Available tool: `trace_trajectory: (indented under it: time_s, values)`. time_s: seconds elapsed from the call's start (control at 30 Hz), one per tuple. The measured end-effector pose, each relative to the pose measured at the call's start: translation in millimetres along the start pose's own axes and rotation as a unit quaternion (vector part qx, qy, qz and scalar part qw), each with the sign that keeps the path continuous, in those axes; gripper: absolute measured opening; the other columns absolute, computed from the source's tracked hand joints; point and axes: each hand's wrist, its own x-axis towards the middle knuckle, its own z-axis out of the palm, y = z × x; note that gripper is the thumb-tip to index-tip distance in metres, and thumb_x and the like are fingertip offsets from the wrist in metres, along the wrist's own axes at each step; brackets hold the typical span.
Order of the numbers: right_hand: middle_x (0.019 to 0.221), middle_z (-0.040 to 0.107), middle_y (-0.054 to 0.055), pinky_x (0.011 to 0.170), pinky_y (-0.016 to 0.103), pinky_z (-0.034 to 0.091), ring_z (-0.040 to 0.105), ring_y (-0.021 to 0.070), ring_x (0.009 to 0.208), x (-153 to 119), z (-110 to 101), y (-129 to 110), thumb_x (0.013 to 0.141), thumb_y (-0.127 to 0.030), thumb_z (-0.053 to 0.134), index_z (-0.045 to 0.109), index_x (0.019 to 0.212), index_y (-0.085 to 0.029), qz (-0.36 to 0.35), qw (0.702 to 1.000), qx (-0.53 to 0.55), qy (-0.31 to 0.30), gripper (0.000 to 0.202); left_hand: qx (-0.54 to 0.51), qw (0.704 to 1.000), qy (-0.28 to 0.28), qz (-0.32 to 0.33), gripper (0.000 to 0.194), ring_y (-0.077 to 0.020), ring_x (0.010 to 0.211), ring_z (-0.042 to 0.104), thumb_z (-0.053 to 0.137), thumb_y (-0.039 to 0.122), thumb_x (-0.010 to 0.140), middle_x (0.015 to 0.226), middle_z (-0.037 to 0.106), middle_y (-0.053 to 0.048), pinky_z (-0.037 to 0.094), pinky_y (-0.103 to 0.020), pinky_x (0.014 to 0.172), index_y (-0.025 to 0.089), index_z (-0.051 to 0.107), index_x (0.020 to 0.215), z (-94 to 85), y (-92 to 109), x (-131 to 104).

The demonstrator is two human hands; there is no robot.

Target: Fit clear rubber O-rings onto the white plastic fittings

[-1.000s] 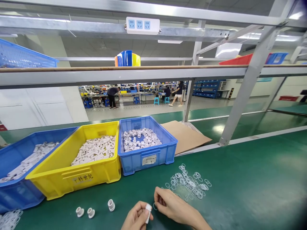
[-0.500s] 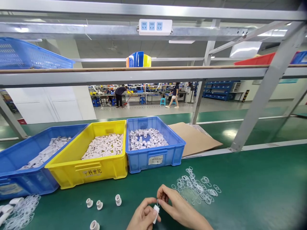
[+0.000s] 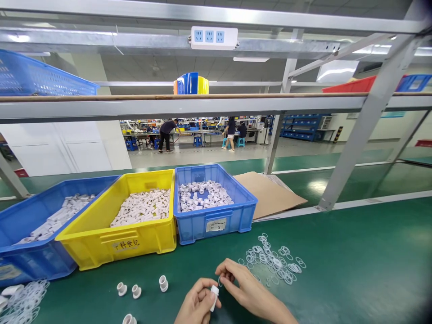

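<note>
My left hand [image 3: 199, 302] is closed around a small white plastic fitting [image 3: 214, 294], its capped end tilted up toward the right. Just right of it, my right hand [image 3: 245, 285] pinches a thin translucent ring [image 3: 220, 281] between thumb and forefinger. The ring hangs close to the fitting's top, apart from it. A scattered pile of the same rings [image 3: 278, 265] lies behind my right hand on the green table [image 3: 354, 270]. Left of my hands, several white flanged fittings [image 3: 164, 283] stand on the table.
Along the back stand a blue bin [image 3: 216, 220], a yellow bin [image 3: 118, 245] and another blue bin [image 3: 40, 258], all holding white parts. A cardboard sheet [image 3: 270, 195] lies behind. More rings [image 3: 29, 299] lie at the left. A metal post [image 3: 364, 121] rises at right.
The whole view has shifted slightly. The ring in my right hand has moved a little away from the fitting's top. My left hand keeps its hold; a distant person has walked left.
</note>
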Motion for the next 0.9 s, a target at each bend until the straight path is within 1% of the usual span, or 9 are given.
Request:
trace_trajectory:
  time_s: [0.1,0.2,0.37,0.53,0.6,0.67,0.77,0.83,0.9]
  values:
    - [0.095,0.058,-0.002,0.071,0.027,0.042,0.055,0.0175,0.08,2,2,5,0.105,-0.021,0.047,0.057,0.097,-0.023,0.0,1.0,-0.018,0.023,0.013,-0.013,1.0,0.007,-0.004,0.068,0.0009,0.039,0.031,0.07,0.07,0.076,0.085,0.064,-0.003,0.019,-0.019,0.039,0.017,0.054,0.116,-0.9,-2,0]
    - [0.091,0.059,-0.002,0.07,0.027,0.041,0.056,0.0171,0.079,3,2,9,0.105,-0.022,0.049,0.057,0.093,-0.023,0.014,0.999,-0.013,0.042,0.014,-0.015,1.0,0.01,-0.007,0.068,0.0012,0.039,0.031,0.07,0.07,0.077,0.086,0.064,-0.003,0.019,-0.018,0.037,0.018,0.052,0.117,0.1,-2,-1]
    - [0.084,0.06,-0.002,0.067,0.027,0.039,0.055,0.0174,0.075,4,1,8,0.105,-0.029,0.053,0.058,0.088,-0.022,0.024,0.998,0.012,0.064,0.019,-0.023,0.999,0.026,0.004,0.065,-0.0003,0.04,0.029,0.071,0.063,0.081,0.088,0.062,-0.002,0.023,-0.016,0.032,0.018,0.05,0.124,5.6,4,-6]
    - [0.082,0.059,-0.002,0.066,0.028,0.039,0.053,0.0178,0.073,6,2,2,0.105,-0.034,0.054,0.06,0.087,-0.021,0.023,0.998,0.044,0.043,0.023,-0.007,0.999,0.04,0.02,0.067,-0.0011,0.041,0.031,0.07,0.055,0.085,0.088,0.063,-0.002,0.025,-0.014,0.033,0.019,0.045,0.135,11.3,13,-11]
    - [0.082,0.059,-0.002,0.066,0.028,0.039,0.053,0.0178,0.073,6,3,0,0.104,-0.035,0.054,0.061,0.086,-0.021,0.021,0.998,0.042,0.034,0.024,0.005,0.999,0.046,0.022,0.067,-0.0011,0.041,0.032,0.07,0.054,0.085,0.088,0.063,-0.002,0.025,-0.014,0.033,0.019,0.045,0.136,12.7,15,-12]
    - [0.081,0.059,-0.002,0.065,0.028,0.038,0.054,0.018,0.073,7,5,-1,0.104,-0.036,0.055,0.062,0.086,-0.022,0.021,0.999,0.038,0.027,0.024,0.019,0.998,0.048,0.028,0.064,-0.001,0.04,0.031,0.069,0.055,0.086,0.088,0.064,-0.003,0.025,-0.015,0.033,0.018,0.047,0.133,13.5,16,-13]
    - [0.082,0.059,-0.001,0.065,0.027,0.038,0.054,0.0182,0.073,7,9,-3,0.104,-0.037,0.055,0.062,0.086,-0.022,0.02,0.999,0.044,0.017,0.025,0.05,0.996,0.064,0.034,0.054,-0.0013,0.039,0.029,0.066,0.055,0.087,0.087,0.065,-0.003,0.022,-0.018,0.033,0.017,0.054,0.123,14.3,16,-15]
    - [0.084,0.058,-0.001,0.066,0.027,0.039,0.053,0.0182,0.074,5,11,-6,0.105,-0.038,0.054,0.061,0.085,-0.022,0.017,0.998,0.054,0.01,0.026,0.089,0.99,0.091,0.053,0.043,-0.0035,0.045,0.036,0.067,0.052,0.088,0.083,0.064,-0.001,0.027,-0.019,0.04,0.017,0.06,0.113,15.2,17,-16]
    - [0.085,0.058,-0.001,0.068,0.028,0.039,0.053,0.0184,0.076,3,14,-8,0.106,-0.038,0.053,0.06,0.086,-0.022,0.008,0.998,0.06,0.0,0.026,0.132,0.981,0.116,0.087,0.034,-0.0071,0.059,0.047,0.067,0.047,0.09,0.078,0.062,0.0,0.035,-0.019,0.053,0.016,0.064,0.104,16.1,19,-16]
